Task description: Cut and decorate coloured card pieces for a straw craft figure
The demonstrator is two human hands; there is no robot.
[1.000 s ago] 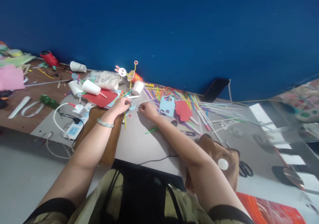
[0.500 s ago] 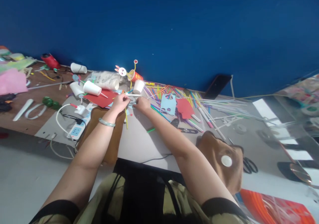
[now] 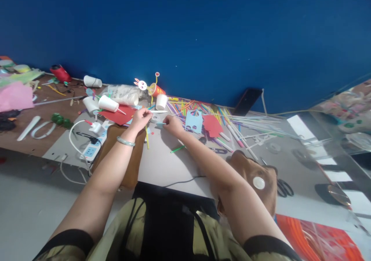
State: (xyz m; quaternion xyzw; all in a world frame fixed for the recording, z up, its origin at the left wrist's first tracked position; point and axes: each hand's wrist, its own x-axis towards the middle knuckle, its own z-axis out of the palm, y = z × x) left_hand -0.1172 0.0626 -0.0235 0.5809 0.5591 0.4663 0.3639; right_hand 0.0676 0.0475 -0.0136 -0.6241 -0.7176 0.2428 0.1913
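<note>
And there are the hands, both on the near side of the orange cup [image 3: 157,89]! The left hand [image 3: 142,118], slightly left of that cup, has thumb and fingertips drawn together; whether anything is caught there, I can't tell. The right hand [image 3: 173,125], off to the cup's right, is curled, fingertips pinched on a small pale-blue piece [image 3: 160,124], which sits nearer the person than the cup. Between the 2 hands, a pale roll [image 3: 155,118]! Well right of the cup, blue cut-out paper [image 3: 193,121].
</note>
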